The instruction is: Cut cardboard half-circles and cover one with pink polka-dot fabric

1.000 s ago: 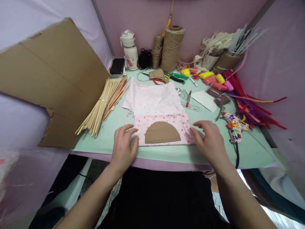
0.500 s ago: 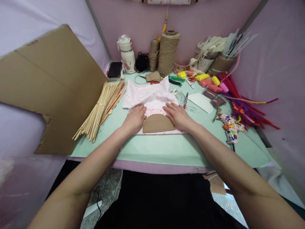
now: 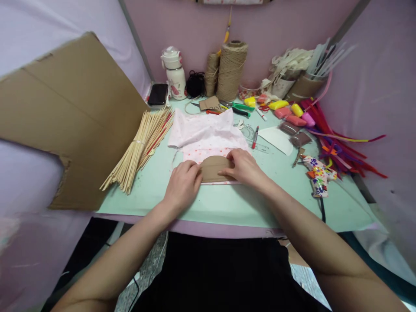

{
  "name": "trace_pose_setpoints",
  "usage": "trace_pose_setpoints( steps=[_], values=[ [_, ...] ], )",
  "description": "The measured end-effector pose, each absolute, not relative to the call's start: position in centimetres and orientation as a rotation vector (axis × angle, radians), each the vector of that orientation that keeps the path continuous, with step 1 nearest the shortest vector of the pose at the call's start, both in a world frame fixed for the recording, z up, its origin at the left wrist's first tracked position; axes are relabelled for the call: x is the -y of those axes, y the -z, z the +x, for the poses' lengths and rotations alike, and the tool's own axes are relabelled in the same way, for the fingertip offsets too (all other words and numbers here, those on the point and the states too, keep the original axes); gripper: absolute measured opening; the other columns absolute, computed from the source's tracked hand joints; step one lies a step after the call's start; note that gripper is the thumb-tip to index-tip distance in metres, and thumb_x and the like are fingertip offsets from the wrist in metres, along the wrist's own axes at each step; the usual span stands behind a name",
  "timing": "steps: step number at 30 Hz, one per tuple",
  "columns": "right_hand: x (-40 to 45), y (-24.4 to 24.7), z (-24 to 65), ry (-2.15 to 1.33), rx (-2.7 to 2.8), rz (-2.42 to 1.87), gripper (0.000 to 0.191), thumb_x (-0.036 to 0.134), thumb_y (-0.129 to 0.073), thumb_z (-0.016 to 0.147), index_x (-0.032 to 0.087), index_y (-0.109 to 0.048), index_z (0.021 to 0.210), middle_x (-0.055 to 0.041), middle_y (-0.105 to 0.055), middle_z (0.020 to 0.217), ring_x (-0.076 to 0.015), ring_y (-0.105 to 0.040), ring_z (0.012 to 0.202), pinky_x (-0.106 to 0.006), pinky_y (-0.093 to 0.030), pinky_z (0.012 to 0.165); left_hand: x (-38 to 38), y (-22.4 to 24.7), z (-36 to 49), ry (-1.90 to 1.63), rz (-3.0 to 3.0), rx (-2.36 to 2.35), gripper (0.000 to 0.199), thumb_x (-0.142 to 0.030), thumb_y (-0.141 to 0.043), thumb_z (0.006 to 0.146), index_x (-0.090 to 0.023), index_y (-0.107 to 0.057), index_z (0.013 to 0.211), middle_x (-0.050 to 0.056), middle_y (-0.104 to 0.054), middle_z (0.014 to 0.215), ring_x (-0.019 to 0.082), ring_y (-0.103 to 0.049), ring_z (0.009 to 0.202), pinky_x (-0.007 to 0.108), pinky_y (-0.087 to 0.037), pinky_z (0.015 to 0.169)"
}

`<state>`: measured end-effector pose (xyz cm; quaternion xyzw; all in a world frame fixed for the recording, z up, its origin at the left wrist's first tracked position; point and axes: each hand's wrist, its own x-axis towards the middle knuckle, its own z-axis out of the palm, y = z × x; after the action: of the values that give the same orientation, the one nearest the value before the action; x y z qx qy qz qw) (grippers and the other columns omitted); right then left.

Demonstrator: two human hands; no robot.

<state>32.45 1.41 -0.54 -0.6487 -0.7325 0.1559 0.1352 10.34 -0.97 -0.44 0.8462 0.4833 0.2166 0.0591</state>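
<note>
Bore, on a pale green tabletop [image 3: 224,206], a pink-and-white patterned cloth [image 3: 203,128] at the middle, towards the near side. Held at the left a slanting, tied bundle of thin sticks [image 3: 133,156]. Carried along the far side a white bottle [image 3: 176,82], a coil of black cord [image 3: 195,84] and two upright twine spools [image 3: 232,71]. Had on the right a white half-round piece [image 3: 277,140], bright small packets [image 3: 295,120], red and purple fuzzy stems [image 3: 338,147] and, nearer, a flower-patterned glue gun [image 3: 320,175].

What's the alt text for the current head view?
A person's left hand and right hand touch opposite ends of a half-round cardboard piece on pink patterned cloth on a green table. Bundled wooden sticks and a cardboard sheet are at left, twine spools behind, a floral glue gun at right.
</note>
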Motion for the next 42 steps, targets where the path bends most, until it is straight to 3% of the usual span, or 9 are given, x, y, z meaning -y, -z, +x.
trace_pose_setpoints(
  steps=[3,7,16,21,25,30,42],
  values=[
    [-1.6,0.7,32.5,-0.638,1.931,-1.902,0.038,0.043,-0.075,0.069,0.022,-0.051,0.09,-0.0028,-0.063,0.086,-0.0216,-0.057,0.076,-0.029,-0.037,0.062,1.8,1.4,10.0,-0.697,2.508,-1.469,0.022,-0.019,-0.053,0.09,-0.016,-0.059,0.111,0.012,-0.061,0.113,0.025,-0.059,0.105,0.04,-0.05,0.09],
    [-1.7,1.0,32.7,-0.672,1.824,-1.854,0.032,0.039,-0.071,0.072,0.023,-0.047,0.086,-0.0012,-0.062,0.084,-0.02,-0.056,0.073,-0.028,-0.036,0.06,1.9,2.2,9.5,-0.744,2.477,-1.478,0.025,-0.019,-0.053,0.09,-0.016,-0.057,0.115,0.013,-0.06,0.115,0.026,-0.058,0.108,0.042,-0.049,0.092],
    [-1.5,1.9,32.8,-0.442,1.877,-1.766,0.031,0.038,-0.07,0.076,0.019,-0.06,0.099,-0.0108,-0.058,0.105,-0.029,-0.055,0.1,-0.041,-0.046,0.084,2.1,2.6,9.4,-0.772,2.443,-1.463,0.023,-0.02,-0.053,0.09,-0.016,-0.059,0.112,0.013,-0.06,0.116,0.026,-0.057,0.111,0.043,-0.048,0.096],
    [0.2,0.8,33.4,-0.345,1.988,-1.587,0.021,0.025,-0.061,0.085,0.02,-0.061,0.106,-0.011,-0.062,0.11,-0.0288,-0.055,0.105,-0.043,-0.044,0.091,0.3,0.7,8.5,-0.849,2.403,-1.486,0.024,-0.021,-0.049,0.091,-0.017,-0.06,0.112,0.012,-0.062,0.117,0.024,-0.058,0.111,0.041,-0.047,0.098],
    [2.0,0.0,32.9,-0.375,2.243,-1.349,0.01,0.019,-0.056,0.09,0.018,-0.065,0.096,-0.0093,-0.066,0.098,-0.0251,-0.058,0.094,-0.039,-0.046,0.084,-3.5,-1.4,8.6,-0.778,2.457,-1.43,0.027,-0.017,-0.045,0.09,-0.015,-0.062,0.112,0.011,-0.065,0.118,0.023,-0.059,0.113,0.039,-0.045,0.101],
    [3.4,1.0,30.9,-0.239,2.351,-1.254,0.017,0.022,-0.051,0.095,0.016,-0.068,0.097,-0.0103,-0.066,0.093,-0.0236,-0.057,0.089,-0.037,-0.044,0.078,-8.6,-1.5,11.2,-0.496,2.466,-1.307,0.037,-0.015,-0.041,0.089,-0.015,-0.062,0.12,0.008,-0.065,0.127,0.02,-0.059,0.119,0.035,-0.043,0.104],
    [3.7,3.3,29.4,-0.075,2.411,-1.347,0.022,0.012,-0.046,0.096,0.016,-0.066,0.088,-0.0067,-0.062,0.082,-0.02,-0.047,0.077,-0.032,-0.03,0.066,-10.4,0.8,13.0,-0.385,2.381,-1.304,0.044,-0.033,-0.033,0.098,-0.018,-0.053,0.134,0.009,-0.06,0.136,0.021,-0.055,0.125,0.032,-0.041,0.104]
  ],
)
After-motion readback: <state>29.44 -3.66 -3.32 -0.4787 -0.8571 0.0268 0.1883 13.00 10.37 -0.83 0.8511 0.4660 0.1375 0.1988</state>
